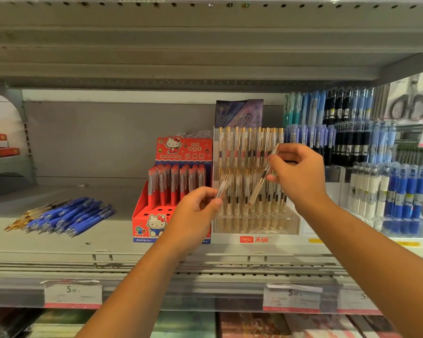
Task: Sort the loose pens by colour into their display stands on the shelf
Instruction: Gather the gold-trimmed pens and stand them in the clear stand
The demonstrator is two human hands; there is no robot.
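Fingertips (274, 178) of the right hand (300, 176) are pinching a tilted clear gold-clipped pen (261, 181), while the left hand (195, 211) is gripping a second clear pen (222, 189). Both are hovering before the clear acrylic display stand (254, 225); loose blue pens (71, 215) are lying on the grey metal shelf (122, 230), well left.

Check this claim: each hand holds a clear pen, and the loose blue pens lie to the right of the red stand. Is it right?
No. In the head view the loose blue pens lie left of the red stand, not right. The rest holds.
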